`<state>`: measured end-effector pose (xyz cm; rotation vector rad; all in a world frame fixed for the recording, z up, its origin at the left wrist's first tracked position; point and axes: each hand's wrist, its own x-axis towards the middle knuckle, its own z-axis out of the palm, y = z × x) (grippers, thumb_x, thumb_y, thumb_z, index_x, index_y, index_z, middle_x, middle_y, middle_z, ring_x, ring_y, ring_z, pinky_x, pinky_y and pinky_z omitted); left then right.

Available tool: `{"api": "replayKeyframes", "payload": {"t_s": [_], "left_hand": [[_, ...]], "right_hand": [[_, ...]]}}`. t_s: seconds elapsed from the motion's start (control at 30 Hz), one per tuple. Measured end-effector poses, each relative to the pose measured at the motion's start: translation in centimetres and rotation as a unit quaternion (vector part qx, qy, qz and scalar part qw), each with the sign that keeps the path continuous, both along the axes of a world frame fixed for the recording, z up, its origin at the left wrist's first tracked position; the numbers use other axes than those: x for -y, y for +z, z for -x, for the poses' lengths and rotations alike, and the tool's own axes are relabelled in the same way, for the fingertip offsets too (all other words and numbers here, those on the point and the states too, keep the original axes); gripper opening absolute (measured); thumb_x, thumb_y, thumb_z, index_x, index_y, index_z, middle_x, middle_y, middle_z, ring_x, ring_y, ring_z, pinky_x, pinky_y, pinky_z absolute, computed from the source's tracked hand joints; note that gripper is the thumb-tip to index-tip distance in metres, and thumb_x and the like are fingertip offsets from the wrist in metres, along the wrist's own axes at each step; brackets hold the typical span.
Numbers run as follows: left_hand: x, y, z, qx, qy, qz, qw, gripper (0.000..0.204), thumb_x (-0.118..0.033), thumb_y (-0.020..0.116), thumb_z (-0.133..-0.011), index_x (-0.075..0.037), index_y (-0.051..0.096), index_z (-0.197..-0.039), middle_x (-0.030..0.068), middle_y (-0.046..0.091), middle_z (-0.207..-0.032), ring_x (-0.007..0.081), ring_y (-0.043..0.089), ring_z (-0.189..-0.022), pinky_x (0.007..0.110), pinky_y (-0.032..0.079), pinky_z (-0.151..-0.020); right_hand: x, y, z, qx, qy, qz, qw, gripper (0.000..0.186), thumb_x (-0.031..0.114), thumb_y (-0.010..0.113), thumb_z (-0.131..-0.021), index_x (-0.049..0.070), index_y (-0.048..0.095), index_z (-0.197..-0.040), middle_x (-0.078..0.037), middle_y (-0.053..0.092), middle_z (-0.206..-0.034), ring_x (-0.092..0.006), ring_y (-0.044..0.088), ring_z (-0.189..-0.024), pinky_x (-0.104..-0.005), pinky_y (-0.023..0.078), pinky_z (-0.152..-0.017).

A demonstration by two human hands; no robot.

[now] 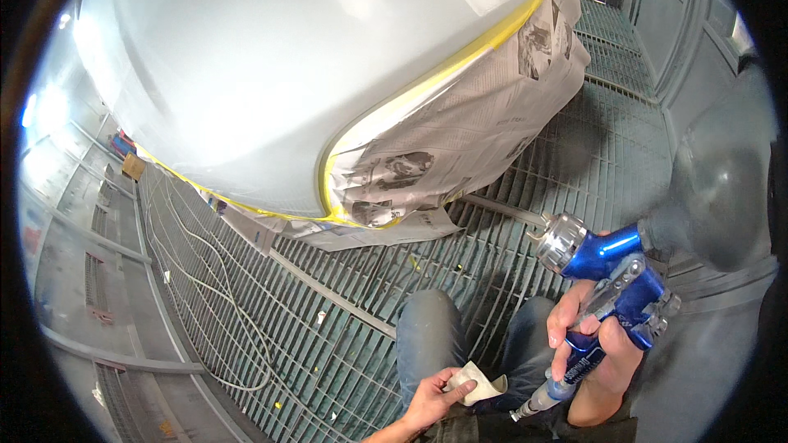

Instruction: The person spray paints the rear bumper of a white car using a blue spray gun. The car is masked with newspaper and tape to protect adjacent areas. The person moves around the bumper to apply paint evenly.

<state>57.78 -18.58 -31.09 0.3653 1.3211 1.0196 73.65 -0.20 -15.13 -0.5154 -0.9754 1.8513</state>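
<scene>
- While the blue spray gun (pixel 603 254) is held at the lower right of the frame, its handle (pixel 581 365) is wrapped by the fingers of the right hand (pixel 609 369) in the head view.
- By the left hand (pixel 433 402), at the lower centre, a pale cloth (pixel 484 388) is pinched; it is judged light, soft and best gripped by an edge.
- The gun is judged stiff and fairly weighty, made top-heavy by the translucent cup (pixel 722 197) at its right; its smooth metal may be slippery, so the handle is best gripped firmly.
- The silver nozzle (pixel 562 246) is pointed toward the frame's left, the handle's long axis being slanted from upper right to lower left.
- Newspaper (pixel 468 139) is taped along the pale curved panel (pixel 230 98), upper centre.
</scene>
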Motion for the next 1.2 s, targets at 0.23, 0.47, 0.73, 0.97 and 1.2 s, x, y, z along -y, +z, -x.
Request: {"api": "replayKeyframes", "payload": {"t_s": [0.23,0.47,0.73,0.97,1.2], "left_hand": [[-0.3,-0.2,0.8,0.020,0.077,-0.078,0.994,0.022,-0.015,0.070,-0.092,0.000,0.066,-0.108,-0.0007,0.069,-0.092,0.0058,0.061,-0.080,0.022,0.050,-0.074],[0.1,0.5,3.1,0.043,0.140,-0.103,0.984,0.027,-0.016,0.072,-0.090,0.001,0.065,-0.110,0.0038,0.071,-0.095,0.0091,0.064,-0.082,0.025,0.052,-0.075],[1.7,0.2,6.8,0.075,0.203,-0.121,0.969,0.023,-0.013,0.073,-0.089,0.000,0.065,-0.105,0.0048,0.071,-0.094,0.0098,0.064,-0.080,0.026,0.051,-0.074],[2.1,-0.1,9.3,0.077,0.211,-0.126,0.966,0.026,-0.010,0.072,-0.088,0.001,0.063,-0.109,0.0054,0.070,-0.097,0.0116,0.064,-0.083,0.027,0.051,-0.078],[2.2,-0.9,10.6,0.082,0.234,-0.128,0.960,0.027,-0.011,0.073,-0.087,0.001,0.063,-0.109,0.0052,0.070,-0.098,0.0114,0.064,-0.085,0.028,0.050,-0.080]], "right_hand": [[1.1,3.2,2.1,0.085,-0.055,-0.076,0.992,0.045,0.024,0.057,-0.095,-0.015,0.042,-0.110,-0.024,0.054,-0.091,-0.0260,0.062,-0.074,-0.0291,0.057,-0.039],[3.6,6.1,5.5,0.177,-0.020,-0.078,0.981,0.041,0.025,0.067,-0.088,-0.007,0.056,-0.112,-0.018,0.063,-0.102,-0.0216,0.065,-0.084,-0.0289,0.057,-0.050],[5.1,7.0,9.8,0.225,-0.035,-0.129,0.965,0.038,0.024,0.065,-0.090,-0.007,0.057,-0.111,-0.017,0.063,-0.098,-0.0212,0.063,-0.082,-0.0285,0.056,-0.049],[5.7,7.4,12.6,0.281,-0.088,-0.188,0.937,0.047,0.032,0.061,-0.091,-0.009,0.052,-0.112,-0.018,0.059,-0.096,-0.0199,0.062,-0.077,-0.0251,0.054,-0.043],[5.1,7.5,13.9,0.264,-0.081,-0.192,0.942,0.034,0.024,0.066,-0.091,-0.003,0.060,-0.109,-0.012,0.064,-0.095,-0.0179,0.064,-0.082,-0.0274,0.056,-0.050]]}}
